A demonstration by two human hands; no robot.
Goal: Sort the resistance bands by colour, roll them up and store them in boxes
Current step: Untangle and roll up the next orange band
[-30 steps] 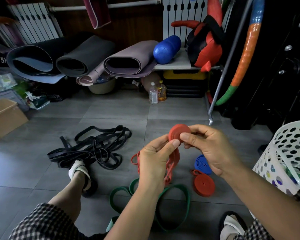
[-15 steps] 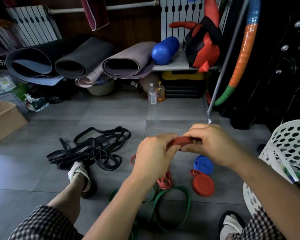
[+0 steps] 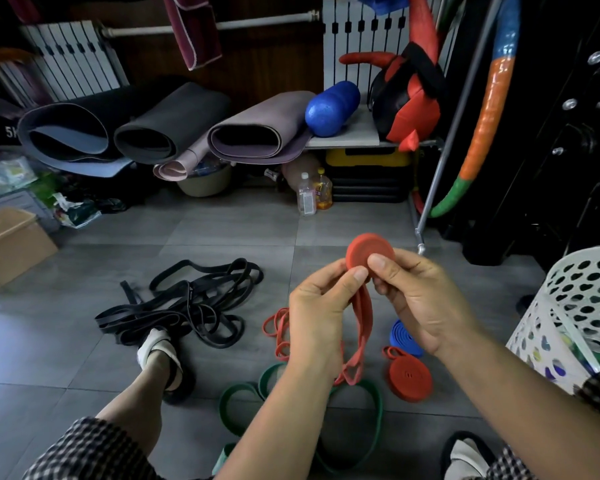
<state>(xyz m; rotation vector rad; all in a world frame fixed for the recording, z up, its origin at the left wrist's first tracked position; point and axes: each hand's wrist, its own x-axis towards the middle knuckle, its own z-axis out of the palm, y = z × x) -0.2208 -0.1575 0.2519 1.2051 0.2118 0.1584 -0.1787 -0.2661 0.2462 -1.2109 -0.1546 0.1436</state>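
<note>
Half-rolled red band (image 3: 369,252), which I held in the air over the floor tiles. My left hand (image 3: 317,313) and right hand (image 3: 420,299) each pinched its flat coil between thumb and fingers, and the unrolled tail hung down. Below the coil lay a finished red roll (image 3: 409,375), just beside a blue roll (image 3: 404,337), and a loose green band (image 3: 378,410). Left of the coil lay tangled black bands (image 3: 187,306), and farther left stood a cardboard box (image 3: 11,247). To the coil's right stood a white perforated basket (image 3: 575,306).
</note>
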